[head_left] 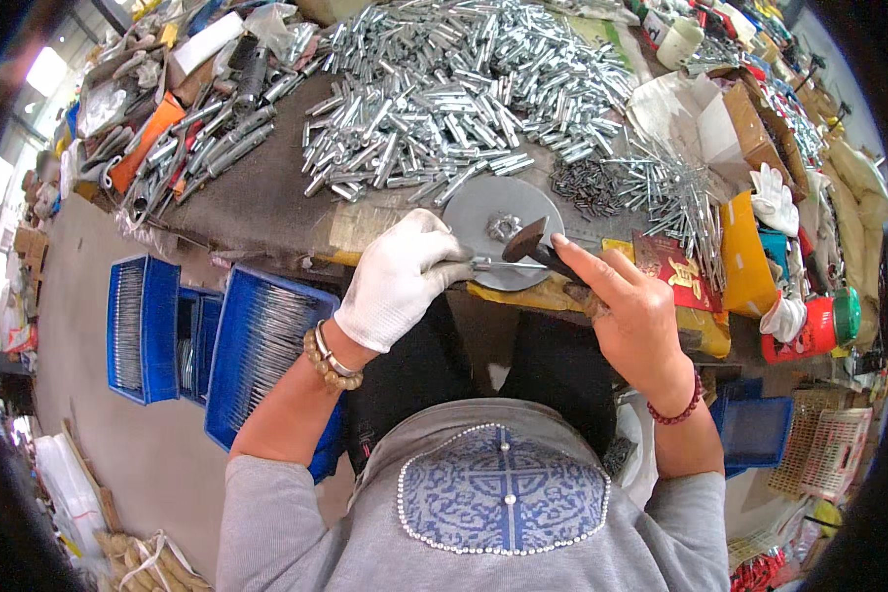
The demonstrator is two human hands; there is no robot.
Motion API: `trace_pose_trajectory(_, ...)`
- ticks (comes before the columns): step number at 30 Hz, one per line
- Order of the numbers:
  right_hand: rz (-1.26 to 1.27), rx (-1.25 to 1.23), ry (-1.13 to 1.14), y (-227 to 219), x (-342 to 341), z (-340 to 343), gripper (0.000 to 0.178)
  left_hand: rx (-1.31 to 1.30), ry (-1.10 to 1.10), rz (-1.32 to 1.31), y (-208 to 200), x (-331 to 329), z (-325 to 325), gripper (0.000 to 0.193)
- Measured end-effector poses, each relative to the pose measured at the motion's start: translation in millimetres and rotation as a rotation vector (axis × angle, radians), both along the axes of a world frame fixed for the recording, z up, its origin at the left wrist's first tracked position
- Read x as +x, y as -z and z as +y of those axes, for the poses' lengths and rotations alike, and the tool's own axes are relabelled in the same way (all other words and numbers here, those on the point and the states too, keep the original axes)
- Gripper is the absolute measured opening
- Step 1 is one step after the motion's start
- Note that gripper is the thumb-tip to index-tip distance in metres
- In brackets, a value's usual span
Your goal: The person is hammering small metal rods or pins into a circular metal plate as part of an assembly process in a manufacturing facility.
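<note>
My left hand point(398, 279), in a white knit glove, pinches the end of a thin metal rod point(503, 263) that lies across a round grey metal plate point(474, 212). My bare right hand point(633, 314) is wrapped round the handle of a hammer point(531, 242), its dark head over the plate at the rod's right part. Whether the hammer touches the rod I cannot tell. A small ring-shaped metal lump point(504, 228) sits in the middle of the plate, just beyond the rod.
A big heap of shiny metal tubes point(414, 109) covers the bench beyond the plate. To its right lie small dark pins point(587, 185) and thin rods point(676, 192). Blue bins of rods point(271, 340) stand at lower left. A red jar point(804, 331) sits at right.
</note>
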State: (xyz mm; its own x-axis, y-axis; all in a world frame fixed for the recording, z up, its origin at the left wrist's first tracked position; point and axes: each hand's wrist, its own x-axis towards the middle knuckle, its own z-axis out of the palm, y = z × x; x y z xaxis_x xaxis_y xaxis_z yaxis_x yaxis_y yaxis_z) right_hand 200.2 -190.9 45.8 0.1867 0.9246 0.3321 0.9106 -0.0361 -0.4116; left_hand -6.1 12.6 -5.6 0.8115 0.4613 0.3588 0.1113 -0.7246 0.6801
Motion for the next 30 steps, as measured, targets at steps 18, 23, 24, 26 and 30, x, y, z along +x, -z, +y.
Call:
trace_pose_trajectory(18,-0.022,-0.058,0.064,7,2,24,0.058,-0.110,-0.013,0.019,4,-2,-1,0.021)
trace_pose_trajectory(23,-0.104,-0.037,0.022,17,-20,11,0.034,0.028,-0.010,-0.015,7,-1,-4,0.018)
trace_pose_trajectory(24,-0.011,-0.126,0.040,20,-24,8,0.031,0.029,-0.017,-0.013,5,-2,-6,0.018)
trace_pose_trajectory(26,0.089,-0.100,0.013,17,-32,4,0.030,0.167,-0.098,-0.060,2,-4,-14,0.020)
trace_pose_trajectory(30,0.558,-0.255,-0.026,21,-40,1,0.033,-0.007,-0.374,-0.122,10,-8,-54,0.028)
